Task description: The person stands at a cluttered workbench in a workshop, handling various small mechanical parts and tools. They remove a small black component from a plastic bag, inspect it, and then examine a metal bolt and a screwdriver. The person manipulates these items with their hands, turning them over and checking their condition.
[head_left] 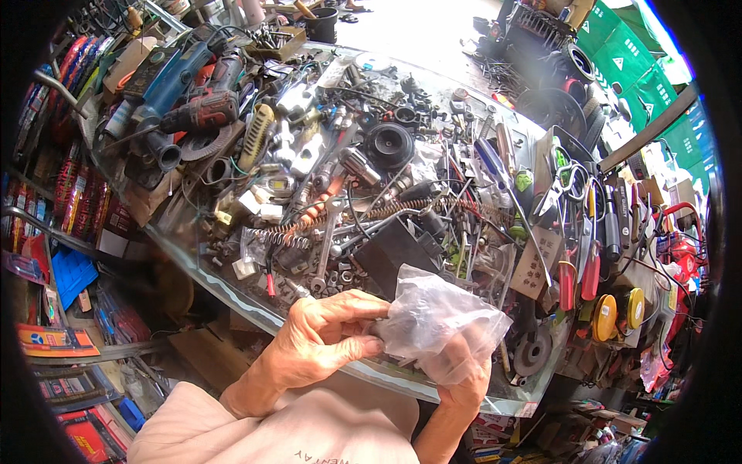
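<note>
A crumpled, translucent plastic bag is up in front of my body, above the near edge of the glass-topped table. My left hand grips its left side, thumb and fingers closed around the edge. Something dark shows between those fingertips, too small to make out. My right hand has hold of the bag's lower right; its fingers show only dimly through the film. What the bag contains, if anything, cannot be seen. Just beyond lie a flat black box and a combination wrench.
Metal parts, springs and bolts cover the table. A red-black cordless drill and a blue power tool lie at the far left. Scissors and yellow tape measures are on the right. Racks of packaged goods stand left.
</note>
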### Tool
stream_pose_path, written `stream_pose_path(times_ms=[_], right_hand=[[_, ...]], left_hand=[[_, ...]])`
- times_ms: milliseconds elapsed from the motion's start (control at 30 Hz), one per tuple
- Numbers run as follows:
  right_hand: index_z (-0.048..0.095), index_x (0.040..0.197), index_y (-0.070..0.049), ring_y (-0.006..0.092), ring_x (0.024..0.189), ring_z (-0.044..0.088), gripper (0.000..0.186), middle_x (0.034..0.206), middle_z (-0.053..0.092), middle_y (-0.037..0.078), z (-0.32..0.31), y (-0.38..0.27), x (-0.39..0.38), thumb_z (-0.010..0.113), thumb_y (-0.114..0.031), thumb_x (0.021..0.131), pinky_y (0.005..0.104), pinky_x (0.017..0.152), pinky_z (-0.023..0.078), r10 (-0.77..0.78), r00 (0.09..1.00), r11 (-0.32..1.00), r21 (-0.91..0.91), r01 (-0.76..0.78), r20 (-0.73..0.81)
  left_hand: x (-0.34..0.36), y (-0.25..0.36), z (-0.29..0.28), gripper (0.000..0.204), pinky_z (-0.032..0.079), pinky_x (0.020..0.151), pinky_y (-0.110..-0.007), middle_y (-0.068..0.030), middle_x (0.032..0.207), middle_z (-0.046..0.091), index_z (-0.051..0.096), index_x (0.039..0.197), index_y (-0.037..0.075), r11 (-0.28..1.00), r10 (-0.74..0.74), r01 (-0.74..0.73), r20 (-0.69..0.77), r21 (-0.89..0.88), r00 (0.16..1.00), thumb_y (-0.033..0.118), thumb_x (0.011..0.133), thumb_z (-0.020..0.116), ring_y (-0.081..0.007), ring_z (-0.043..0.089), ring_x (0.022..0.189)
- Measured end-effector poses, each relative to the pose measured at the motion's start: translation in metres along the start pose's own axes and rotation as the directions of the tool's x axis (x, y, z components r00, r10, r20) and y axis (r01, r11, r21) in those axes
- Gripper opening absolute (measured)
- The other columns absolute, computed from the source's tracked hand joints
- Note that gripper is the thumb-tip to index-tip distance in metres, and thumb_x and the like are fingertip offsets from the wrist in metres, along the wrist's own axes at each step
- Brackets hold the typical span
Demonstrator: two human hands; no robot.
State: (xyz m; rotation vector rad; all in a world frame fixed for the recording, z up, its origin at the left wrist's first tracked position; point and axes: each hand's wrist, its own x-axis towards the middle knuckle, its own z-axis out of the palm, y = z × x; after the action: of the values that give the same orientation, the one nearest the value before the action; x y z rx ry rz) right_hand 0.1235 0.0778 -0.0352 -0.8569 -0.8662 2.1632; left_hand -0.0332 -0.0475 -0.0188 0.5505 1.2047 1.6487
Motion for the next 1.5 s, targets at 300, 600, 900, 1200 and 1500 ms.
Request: stream_pose_path(times_ms=[300,600,900,1200,1500], right_hand=[[0.073,0.091,0.002,0.0095,0.065,0.061,0.012,0.079,0.069,0.003,-0.002,-0.005,-0.002,0.075,-0.008,0.084,0.0236,0.058,0.045,-0.098,0.991,0.985,-0.148,0.084,-0.086],[0.073,0.089,0.004,0.0147,0.065,0.063,0.011,0.077,0.07,0.008,0.017,-0.025,-0.011,0.074,-0.005,0.082,0.0254,0.063,0.048,-0.219,0.972,0.924,-0.302,0.234,0.083],[0.068,0.08,0.008,0.02,0.064,0.066,0.019,0.072,0.067,0.012,0.036,-0.046,-0.021,0.069,-0.005,0.066,0.03,0.064,0.052,-0.334,0.839,0.36,-0.765,0.534,0.429],[0.067,0.092,0.009,0.0072,0.07,0.058,0.021,0.08,0.067,0.005,0.014,-0.037,-0.012,0.072,-0.008,0.081,0.0219,0.063,0.047,-0.291,0.955,0.66,-0.71,0.244,0.058],[0.041,0.138,0.005,0.0323,0.11,0.059,0.054,0.132,0.054,0.022,-0.018,-0.032,0.008,0.038,-0.036,0.105,0.0459,0.091,0.051,0.068,0.974,0.708,0.677,-0.199,0.215]], left_hand=[[0.008,-0.002,0.005,0.033,0.058,0.079,-0.029,-0.0138,0.098,0.071,0.062,0.117,-0.009,0.975,-0.129,0.109,-0.092,-0.195,0.987,0.0,0.087,0.071,-0.0163,0.068,0.085],[0.015,-0.008,0.001,0.043,0.055,0.085,-0.034,-0.0095,0.115,0.063,0.05,0.128,-0.005,0.937,-0.142,0.168,0.106,-0.305,0.984,0.017,0.094,0.064,-0.0144,0.062,0.098],[0.017,-0.036,0.006,0.036,0.048,0.1,-0.035,-0.0077,0.119,0.062,0.053,0.128,0.003,0.596,-0.25,0.381,0.287,-0.707,0.925,-0.001,0.092,0.061,-0.0174,0.06,0.111],[0.012,-0.037,0.003,0.046,0.046,0.104,-0.039,-0.0107,0.127,0.059,0.049,0.134,0.001,0.616,-0.21,0.225,0.118,-0.755,0.971,-0.005,0.09,0.06,-0.0206,0.058,0.118],[0.01,-0.037,0.0,0.04,0.045,0.105,-0.041,-0.008,0.122,0.062,0.053,0.13,0.005,0.582,-0.262,0.181,0.028,-0.793,0.965,-0.001,0.092,0.06,-0.0213,0.058,0.116]])
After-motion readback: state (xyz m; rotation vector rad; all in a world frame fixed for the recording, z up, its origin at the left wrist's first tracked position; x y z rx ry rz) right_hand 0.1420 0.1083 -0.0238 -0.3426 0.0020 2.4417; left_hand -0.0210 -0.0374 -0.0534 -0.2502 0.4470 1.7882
